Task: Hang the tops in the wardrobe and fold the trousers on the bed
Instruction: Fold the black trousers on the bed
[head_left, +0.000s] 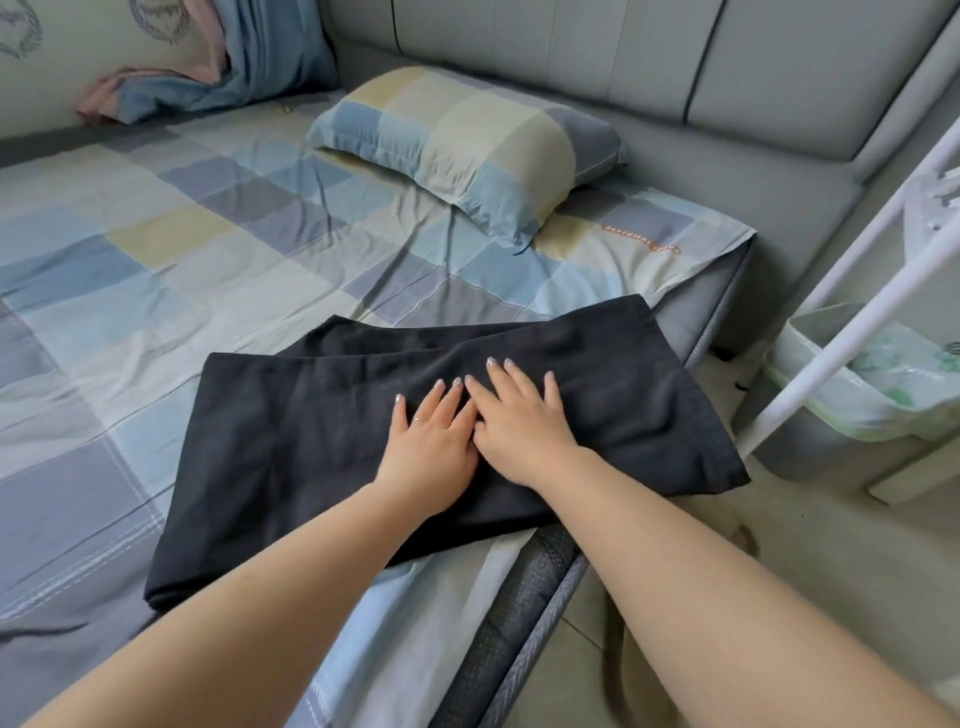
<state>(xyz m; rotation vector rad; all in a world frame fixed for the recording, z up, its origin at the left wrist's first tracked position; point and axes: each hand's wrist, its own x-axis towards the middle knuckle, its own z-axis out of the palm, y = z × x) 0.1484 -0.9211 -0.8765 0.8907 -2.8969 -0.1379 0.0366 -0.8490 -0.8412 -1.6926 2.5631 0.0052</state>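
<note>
Black trousers (291, 436) lie folded flat on the checked bed sheet (156, 249), near the bed's right edge, with one corner hanging a little past it. My left hand (428, 452) rests palm down on the middle of the trousers, fingers straight. My right hand (522, 421) lies flat beside it, touching it, fingers spread on the cloth. No tops or wardrobe are in view.
A checked pillow (467, 140) lies at the head of the bed against the grey padded headboard (623, 52). Bunched bedding (208, 67) sits at the far left. A white metal frame (852, 322) and a lined waste bin (857, 395) stand on the floor at right.
</note>
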